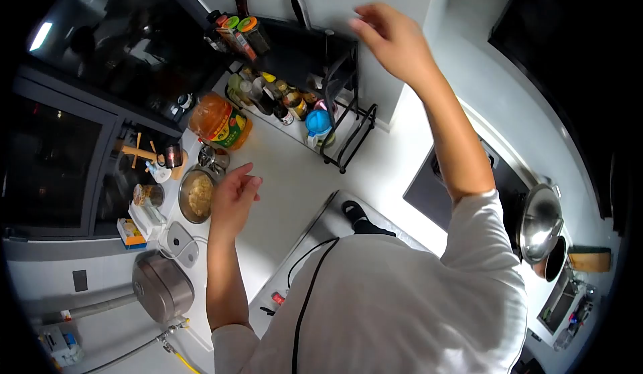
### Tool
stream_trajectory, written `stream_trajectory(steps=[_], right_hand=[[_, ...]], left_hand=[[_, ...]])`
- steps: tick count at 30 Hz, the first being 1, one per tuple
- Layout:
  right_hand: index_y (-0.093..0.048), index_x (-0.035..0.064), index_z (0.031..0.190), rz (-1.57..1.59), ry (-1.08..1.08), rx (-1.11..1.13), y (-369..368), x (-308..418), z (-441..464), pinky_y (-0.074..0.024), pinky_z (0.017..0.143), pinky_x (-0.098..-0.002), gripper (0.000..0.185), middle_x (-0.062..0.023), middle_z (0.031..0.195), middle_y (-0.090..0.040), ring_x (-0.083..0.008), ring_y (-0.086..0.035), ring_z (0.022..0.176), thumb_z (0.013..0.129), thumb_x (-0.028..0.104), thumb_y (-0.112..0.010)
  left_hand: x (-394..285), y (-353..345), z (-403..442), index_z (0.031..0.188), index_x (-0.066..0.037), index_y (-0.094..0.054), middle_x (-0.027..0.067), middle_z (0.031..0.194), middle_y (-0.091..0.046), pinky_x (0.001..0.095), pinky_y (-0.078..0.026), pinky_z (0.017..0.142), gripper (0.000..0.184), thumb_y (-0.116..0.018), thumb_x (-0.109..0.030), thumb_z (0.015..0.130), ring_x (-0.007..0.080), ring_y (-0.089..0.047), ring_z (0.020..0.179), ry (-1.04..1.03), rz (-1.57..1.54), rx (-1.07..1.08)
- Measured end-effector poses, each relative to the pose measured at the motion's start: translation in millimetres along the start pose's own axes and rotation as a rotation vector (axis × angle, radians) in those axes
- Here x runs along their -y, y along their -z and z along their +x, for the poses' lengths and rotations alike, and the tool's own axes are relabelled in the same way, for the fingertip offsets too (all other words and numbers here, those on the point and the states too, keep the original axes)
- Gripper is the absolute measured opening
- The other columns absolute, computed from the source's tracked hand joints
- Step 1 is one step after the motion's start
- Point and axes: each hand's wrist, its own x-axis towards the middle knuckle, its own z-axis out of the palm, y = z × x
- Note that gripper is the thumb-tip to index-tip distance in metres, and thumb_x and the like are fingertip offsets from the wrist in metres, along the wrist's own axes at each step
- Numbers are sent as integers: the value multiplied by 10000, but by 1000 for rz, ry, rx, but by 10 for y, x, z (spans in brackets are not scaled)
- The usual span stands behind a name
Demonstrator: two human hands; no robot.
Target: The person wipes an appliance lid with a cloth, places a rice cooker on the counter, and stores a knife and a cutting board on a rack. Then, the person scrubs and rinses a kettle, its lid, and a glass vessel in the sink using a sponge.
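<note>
My left hand (234,198) hovers over the white counter (288,193), with fingers curled loosely and a little apart, nothing seen in it. Just left of it lies a metal bowl (199,195) holding a pale, lumpy food. Raised at the upper right, my right hand (387,36) is empty, its fingers bent and thumb apart. It is near the black rack (295,52), to the right of a knife handle (299,8), and touches nothing visible. Beside the rack stands a large oil bottle (220,121).
Bottles and a blue-lidded container (319,123) fill the rack's lower level. Spice jars (251,34) stand on top. A rice cooker (162,285) is at the lower left. On the right are a dark stove (429,186) and a shiny metal lid (541,223). A cable crosses my shirt.
</note>
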Motion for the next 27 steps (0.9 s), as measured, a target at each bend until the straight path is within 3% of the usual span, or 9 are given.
stream_trajectory(steps=[6, 9, 11, 13, 14, 15, 23, 24, 27], right_hand=[[-706, -30, 1099, -87, -545, 90, 287, -429, -2153, -559, 725, -372, 265, -174, 889, -753, -229, -725, 781, 990, 208, -664], [-717, -23, 1059, -108, -519, 299, 29, -563, -3390, -568, 725, -393, 204, -177, 885, -751, -266, -733, 780, 965, 151, -667], [-702, -13, 1115, 103, -760, 595, -158, -80, -3556, -576, 777, -416, 236, -198, 952, -756, -324, -742, 844, 958, 159, -666], [-673, -8, 1188, -27, -460, 861, -378, 200, -3598, -571, 726, -364, 271, -157, 922, -751, -218, -719, 779, 987, 174, -663], [-666, 2, 1197, -40, -369, 977, -463, 409, -3479, -567, 866, -406, 318, -215, 1055, -749, -362, -733, 973, 965, 218, -670], [-660, 1, 1199, -41, -405, 1064, -571, 588, -3370, -564, 877, -407, 303, -207, 1054, -751, -360, -731, 981, 969, 198, -664], [-654, 24, 1257, 107, -55, 1374, -1749, 694, -3392, -559, 825, -370, 309, -132, 1026, -747, -242, -719, 920, 1021, 222, -631], [-646, 11, 1252, 120, 100, 1385, -1919, 610, -3525, -549, 768, -301, 307, -71, 943, -719, -148, -675, 819, 1026, 219, -647], [-647, -2, 1257, 154, 203, 1562, -2074, 810, -3866, -553, 810, -330, 324, -109, 1018, -740, -182, -693, 882, 1022, 221, -645]], left_hand=[[759, 378, -720, 1456, 9, -497, 64, 1062, -685, 263, -521, 710, 546, -680, -234, 1003, 125, -653, 827, 166, 17, 109], [1215, 526, -1221, 1492, 6, -456, 88, 1080, -680, 302, -551, 703, 617, -688, -276, 995, 167, -672, 864, 380, -19, 153], [1550, 565, -1573, 1512, 7, -430, 113, 1091, -677, 334, -582, 714, 668, -696, -309, 987, 198, -683, 886, 527, -64, 164], [1876, 525, -1926, 1529, 7, -405, 144, 1113, -678, 368, -611, 729, 717, -701, -345, 980, 229, -692, 907, 646, -110, 169], [1982, 475, -2089, 1526, 10, -410, 158, 1126, -678, 373, -614, 735, 726, -703, -361, 975, 235, -694, 912, 679, -116, 169], [2083, 443, -2240, 1522, 13, -415, 172, 1139, -678, 378, -618, 740, 735, -706, -377, 971, 240, -695, 916, 709, -127, 153], [2772, -327, -3531, 1450, 41, -506, 231, 1172, -709, 394, -579, 816, 723, -663, -472, 964, 252, -723, 946, 667, -137, -322], [2755, -439, -3679, 1446, 40, -511, 234, 1179, -708, 393, -577, 831, 715, -659, -467, 965, 265, -723, 958, 714, -136, -348], [2660, -668, -4224, 1438, 38, -523, 237, 1201, -703, 393, -569, 876, 696, -653, -455, 965, 300, -721, 992, 816, -95, -370]])
